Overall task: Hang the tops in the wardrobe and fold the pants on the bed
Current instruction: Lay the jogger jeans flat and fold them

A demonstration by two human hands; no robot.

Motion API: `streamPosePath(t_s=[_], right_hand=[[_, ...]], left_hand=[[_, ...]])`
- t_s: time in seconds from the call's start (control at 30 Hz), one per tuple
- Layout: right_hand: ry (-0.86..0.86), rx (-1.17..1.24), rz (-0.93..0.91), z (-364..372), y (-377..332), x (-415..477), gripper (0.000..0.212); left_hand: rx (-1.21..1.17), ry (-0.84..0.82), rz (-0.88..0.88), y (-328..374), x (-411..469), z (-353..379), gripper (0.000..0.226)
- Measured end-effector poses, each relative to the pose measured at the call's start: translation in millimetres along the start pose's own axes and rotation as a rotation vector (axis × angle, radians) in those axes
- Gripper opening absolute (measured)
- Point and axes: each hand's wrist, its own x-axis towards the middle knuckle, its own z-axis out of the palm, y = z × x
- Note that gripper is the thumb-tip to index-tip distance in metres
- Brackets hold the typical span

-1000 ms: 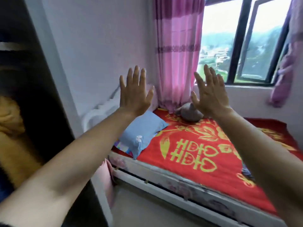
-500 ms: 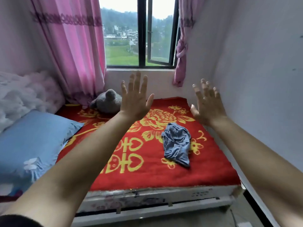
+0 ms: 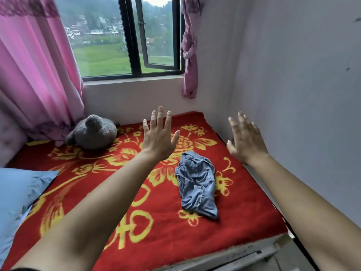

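A crumpled pair of blue denim pants (image 3: 197, 184) lies on the red blanket with yellow flowers that covers the bed (image 3: 244, 208), right of its middle. My left hand (image 3: 159, 136) is raised above the bed with its fingers spread and straight, just up and left of the pants, holding nothing. My right hand (image 3: 245, 139) is also raised with spread fingers, to the right of the pants and close to the wall, empty. No wardrobe or tops are in view.
A grey plush toy (image 3: 93, 132) lies at the back left of the bed. A blue pillow (image 3: 17, 194) sits at the left edge. Pink curtains (image 3: 37, 71) hang beside the window (image 3: 129, 38). The white wall (image 3: 293, 85) borders the bed's right side.
The view has swung right from the wardrobe side to the bed's far end, bringing the denim pants into sight. Both hands stay raised and open, now closer over the bed.
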Motion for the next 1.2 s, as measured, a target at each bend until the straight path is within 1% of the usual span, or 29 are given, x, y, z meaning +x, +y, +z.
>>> streamPosePath(t_s=[0.1, 0.2, 0.3, 0.43, 0.53, 0.63, 0.7, 0.8, 0.87, 0.93, 1.0, 1.03, 1.07, 1.1, 1.13, 1.17, 1.2], right_hand=[[-0.046, 0.028, 0.024, 50, 23, 35, 0.079], [-0.125, 0.069, 0.052, 107, 49, 68, 0.080], [-0.281, 0.134, 0.105, 168, 75, 98, 0.083], [-0.472, 0.181, 0.124, 255, 98, 122, 0.086], [-0.602, 0.250, 0.169, 317, 98, 122, 0.089], [-0.690, 0.337, 0.222, 378, 90, 115, 0.093], [-0.706, 0.407, 0.275, 422, 82, 105, 0.096], [-0.743, 0.496, 0.381, 490, 68, 78, 0.101], [-0.769, 0.566, 0.469, 530, 57, 57, 0.102], [-0.782, 0.648, 0.554, 562, 46, 37, 0.104], [-0.781, 0.704, 0.640, 586, 36, 17, 0.110], [-0.791, 0.713, 0.660, 596, 31, 7, 0.108], [-0.809, 0.723, 0.668, 603, 24, -4, 0.101], [-0.836, 0.751, 0.660, 608, 18, -14, 0.091], [-0.872, 0.806, 0.653, 609, 11, -19, 0.081], [-0.916, 0.870, 0.644, 611, 8, -22, 0.072], [-0.981, 0.938, 0.648, 611, 7, -22, 0.062]], left_hand=[[0.004, -0.055, 0.008, 6, 35, 47, 0.075], [0.013, -0.153, -0.014, 13, 64, 103, 0.075], [0.001, -0.274, -0.058, 21, 87, 162, 0.074], [-0.061, -0.453, -0.112, 31, 101, 241, 0.073], [-0.131, -0.569, -0.198, 35, 98, 297, 0.074], [-0.189, -0.673, -0.266, 33, 87, 357, 0.077], [-0.261, -0.733, -0.339, 28, 78, 404, 0.078], [-0.403, -0.851, -0.500, 22, 55, 480, 0.081], [-0.448, -0.915, -0.578, 19, 36, 526, 0.084], [-0.500, -0.909, -0.669, 18, 21, 563, 0.087], [-0.625, -0.862, -0.817, 18, 10, 591, 0.092], [-0.703, -0.843, -0.892, 19, 4, 601, 0.095], [-0.759, -0.832, -0.943, 20, -2, 609, 0.098], [-0.761, -0.831, -0.948, 21, -7, 614, 0.098], [-0.724, -0.834, -0.915, 20, -12, 618, 0.091], [-0.683, -0.830, -0.863, 16, -18, 622, 0.074], [-0.663, -0.814, -0.805, 13, -23, 623, 0.050]])
